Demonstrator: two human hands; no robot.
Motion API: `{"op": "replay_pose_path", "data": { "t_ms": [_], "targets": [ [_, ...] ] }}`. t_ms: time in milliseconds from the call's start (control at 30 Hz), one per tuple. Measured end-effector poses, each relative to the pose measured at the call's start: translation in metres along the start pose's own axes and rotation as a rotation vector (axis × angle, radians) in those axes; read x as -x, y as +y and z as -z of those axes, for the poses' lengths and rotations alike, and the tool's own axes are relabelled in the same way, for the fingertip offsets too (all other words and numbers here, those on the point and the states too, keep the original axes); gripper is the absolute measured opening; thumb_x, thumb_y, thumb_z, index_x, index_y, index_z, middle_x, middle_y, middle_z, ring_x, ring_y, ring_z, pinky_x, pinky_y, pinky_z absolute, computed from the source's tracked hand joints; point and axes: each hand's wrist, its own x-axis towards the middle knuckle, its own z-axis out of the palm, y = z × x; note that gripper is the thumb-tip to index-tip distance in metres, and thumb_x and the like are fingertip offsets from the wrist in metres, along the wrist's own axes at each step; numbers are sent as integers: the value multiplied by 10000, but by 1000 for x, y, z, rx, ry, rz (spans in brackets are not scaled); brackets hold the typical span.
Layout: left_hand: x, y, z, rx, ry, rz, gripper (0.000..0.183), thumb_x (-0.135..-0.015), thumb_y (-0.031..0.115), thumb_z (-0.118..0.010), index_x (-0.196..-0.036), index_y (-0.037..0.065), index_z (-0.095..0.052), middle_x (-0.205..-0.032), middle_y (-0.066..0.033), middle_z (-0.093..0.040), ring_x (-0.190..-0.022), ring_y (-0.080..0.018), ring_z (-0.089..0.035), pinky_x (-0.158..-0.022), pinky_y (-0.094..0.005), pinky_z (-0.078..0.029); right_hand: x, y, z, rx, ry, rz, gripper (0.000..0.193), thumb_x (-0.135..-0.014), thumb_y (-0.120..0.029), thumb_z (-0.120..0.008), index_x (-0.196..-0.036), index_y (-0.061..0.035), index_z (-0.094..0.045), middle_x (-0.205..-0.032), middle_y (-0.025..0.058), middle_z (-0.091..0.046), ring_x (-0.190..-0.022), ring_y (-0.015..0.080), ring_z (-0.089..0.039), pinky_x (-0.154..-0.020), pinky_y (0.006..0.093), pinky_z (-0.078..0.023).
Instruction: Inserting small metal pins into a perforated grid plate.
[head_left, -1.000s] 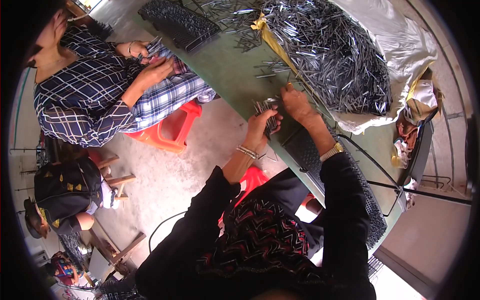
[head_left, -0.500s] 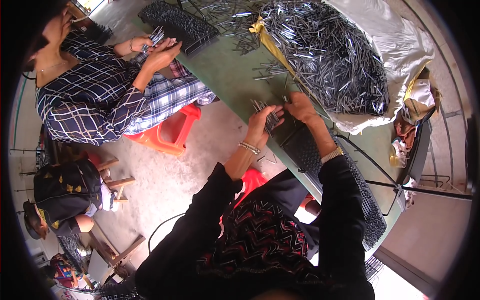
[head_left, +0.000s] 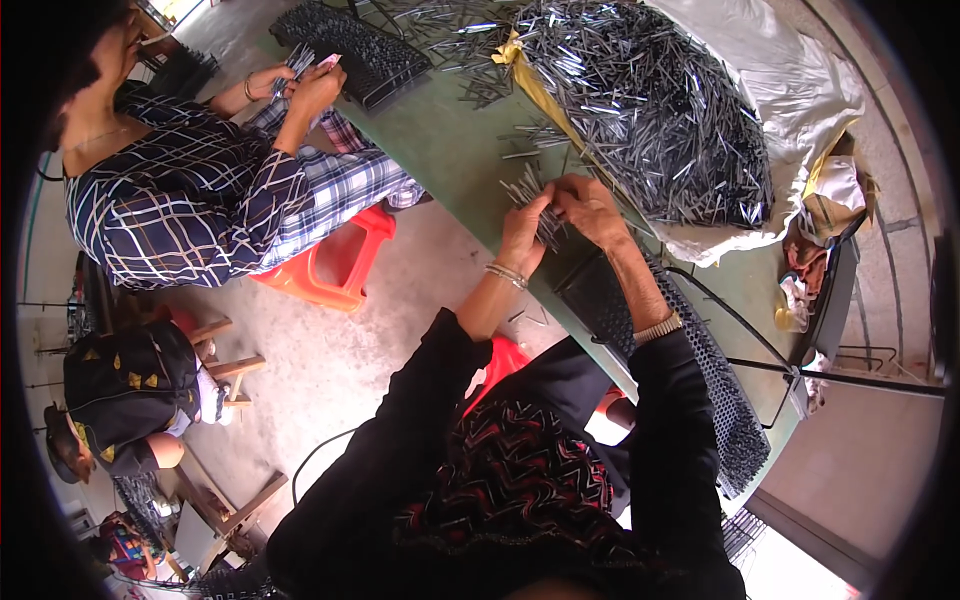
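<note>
My left hand (head_left: 522, 232) is closed around a loose bundle of thin grey metal-looking strips (head_left: 524, 188), their ends poking out above and below the fingers. Against that bundle, my right hand (head_left: 590, 212) has its thumb and fingers pinched together; what lies between its fingertips is hidden. Both hands are over the green table (head_left: 460, 150). Just beyond them a large heap of the same dark, shiny strips (head_left: 650, 110) lies in an opened white sack (head_left: 810, 80). By my right forearm stands a long black tray with a honeycomb of holes (head_left: 715, 375).
At the left a co-worker in a checked shirt (head_left: 190, 190) holds similar strips beside another black tray (head_left: 350, 50). A red plastic stool (head_left: 345, 265) stands below. Black rods (head_left: 745, 325) cross the table's right side. Another person (head_left: 135, 385) sits farther left.
My right hand has come in from beside the heap to meet the bundle in my left hand. The co-worker's hands have drawn closer together.
</note>
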Motion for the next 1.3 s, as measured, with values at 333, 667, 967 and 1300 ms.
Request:
{"op": "replay_pose_path", "data": {
  "t_ms": [333, 667, 967, 1300],
  "targets": [
    [-2, 7, 3, -64, 128, -117, 157, -801, 93, -700, -901, 3, -619, -767, -76, -631, -663, -180, -623, -616, -346, -567, -3, 34, -12, 854, 181, -67, 157, -819, -77, -558, -971, -40, -573, -897, 175, -650, -755, 328, -669, -628, 453, -536],
    [2, 1, 3, -18, 117, -29, 152, -811, 161, -717, -855, 58, -614, -731, -39, -607, -627, -155, -597, -603, -350, -554, 7, 32, -19, 861, 138, -104, 162, -767, -129, -629, -908, -51, -616, -922, 195, -647, -830, 366, -667, -681, 458, -537],
    [4, 1, 12, -7, 94, -13, 162, -838, 209, -706, -853, 87, -599, -738, -30, -603, -669, -148, -593, -663, -348, -548, 8, 23, -31, 915, 150, 120, 251, -757, -175, -675, -955, -56, -577, -931, 174, -637, -794, 365, -663, -667, 458, -536],
    [-3, 3, 1, 11, 86, 9, 149, -859, 218, -681, -890, 85, -621, -817, -63, -651, -712, -178, -633, -669, -347, -549, 12, 11, 1, 273, 245, -138, 195, -751, -194, -628, -808, -8, -637, -772, 189, -655, -747, 319, -649, -659, 387, -488]
  ]
}}
